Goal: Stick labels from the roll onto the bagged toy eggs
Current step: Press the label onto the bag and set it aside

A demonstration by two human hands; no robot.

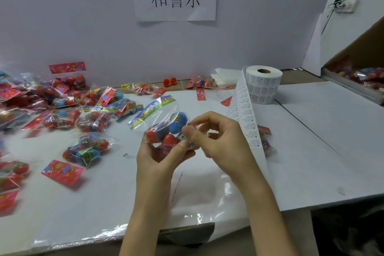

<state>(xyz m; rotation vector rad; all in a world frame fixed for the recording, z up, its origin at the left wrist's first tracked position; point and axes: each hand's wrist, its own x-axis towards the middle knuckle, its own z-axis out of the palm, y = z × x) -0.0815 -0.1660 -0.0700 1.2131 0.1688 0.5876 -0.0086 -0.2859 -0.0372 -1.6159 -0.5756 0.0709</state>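
Loose bagged eggs crowd the left of the bench. At centre, the left hand grips a bag of toy eggs from below, while the right hand pinches a small label against it. A strip of labels trails from the roll, which stands upright at right.

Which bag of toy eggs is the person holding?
Find the white paper-covered table, then look at its middle. The left hand grips a clear plastic bag of blue and red toy eggs. Only this bag is held; the other bags lie flat.
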